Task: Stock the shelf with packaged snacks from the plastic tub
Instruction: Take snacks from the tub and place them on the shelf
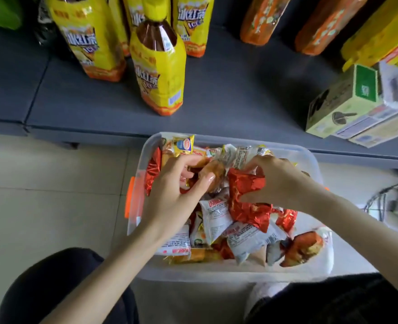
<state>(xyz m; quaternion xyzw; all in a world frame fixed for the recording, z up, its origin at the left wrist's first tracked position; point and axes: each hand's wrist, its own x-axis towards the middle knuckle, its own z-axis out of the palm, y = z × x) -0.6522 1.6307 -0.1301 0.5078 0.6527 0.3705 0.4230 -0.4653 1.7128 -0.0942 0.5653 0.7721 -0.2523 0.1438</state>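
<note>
A clear plastic tub (310,157) with an orange latch sits on the floor in front of the low grey shelf (240,94). It is heaped with several packaged snacks in red foil, white and yellow wrappers. My left hand (169,195) reaches into the tub's far left part, its fingers and thumb curled round a clear-wrapped brown bun (213,170). My right hand (277,181) is beside it, fingers curled over and gripping a crumpled red foil packet (247,199).
Yellow iced-tea bottles (158,73) stand at the shelf's back left and middle, orange bottles (263,19) at the back right. Green and white cartons (347,99) lie at the shelf's right. Bare shelf surface lies between them. My dark-trousered knees flank the tub.
</note>
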